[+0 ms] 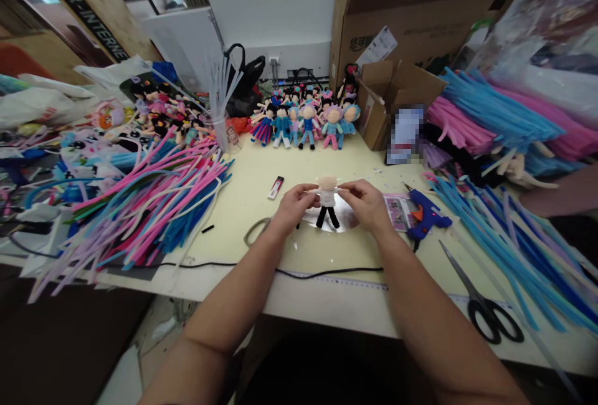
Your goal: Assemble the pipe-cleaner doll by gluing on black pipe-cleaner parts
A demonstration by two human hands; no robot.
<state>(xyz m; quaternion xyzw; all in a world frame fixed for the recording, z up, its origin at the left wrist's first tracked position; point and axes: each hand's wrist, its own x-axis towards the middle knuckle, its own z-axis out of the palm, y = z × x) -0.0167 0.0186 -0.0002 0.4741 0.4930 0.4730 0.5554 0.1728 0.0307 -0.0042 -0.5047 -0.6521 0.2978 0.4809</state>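
— Above the worktop, a small doll: pale head, white body, black legs, upright?
— Yes. Pinched at each arm by left hand and right hand.
— Containers?
— Open cardboard box behind, contents hidden.

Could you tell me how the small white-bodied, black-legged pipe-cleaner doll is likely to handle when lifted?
The small white-bodied pipe-cleaner doll is probably very light: the left hand and right hand hold it by fingertips alone. Its thin black legs look bendable, so likely floppy. Its fuzzy surface seems unlikely to slip.
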